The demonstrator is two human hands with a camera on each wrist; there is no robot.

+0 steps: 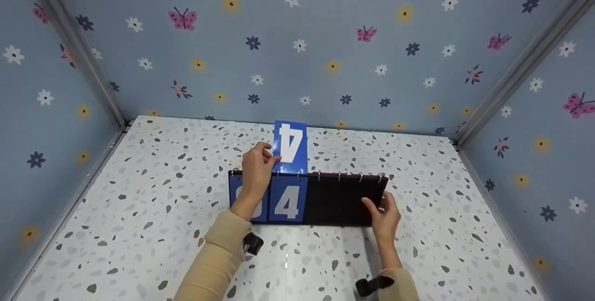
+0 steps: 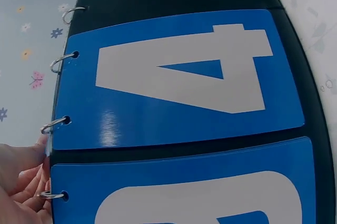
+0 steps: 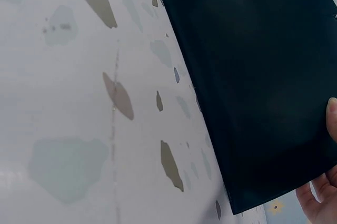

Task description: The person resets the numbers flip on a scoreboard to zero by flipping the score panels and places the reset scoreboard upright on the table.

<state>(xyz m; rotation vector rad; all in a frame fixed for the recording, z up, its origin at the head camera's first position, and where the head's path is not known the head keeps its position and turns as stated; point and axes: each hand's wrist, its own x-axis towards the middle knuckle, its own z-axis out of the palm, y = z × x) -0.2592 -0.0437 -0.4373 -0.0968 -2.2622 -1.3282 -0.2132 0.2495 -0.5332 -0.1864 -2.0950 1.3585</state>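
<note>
A black flip scoreboard stands with metal rings along its top edge. On its front hangs a blue number card with a white 4, beside another blue card partly covered by the left arm in the head view. Above the rings, a flipped-up blue card shows an upside-down 4. My left hand pinches this raised card at its left edge, near the rings. At the board's right end, my right hand grips the edge, thumb on the front and fingers behind.
The board is on a white speckled tabletop. Behind it rises a blue panel printed with flowers and butterflies, and similar panels flank both sides. A black wrist device sits by the left sleeve, another by the right.
</note>
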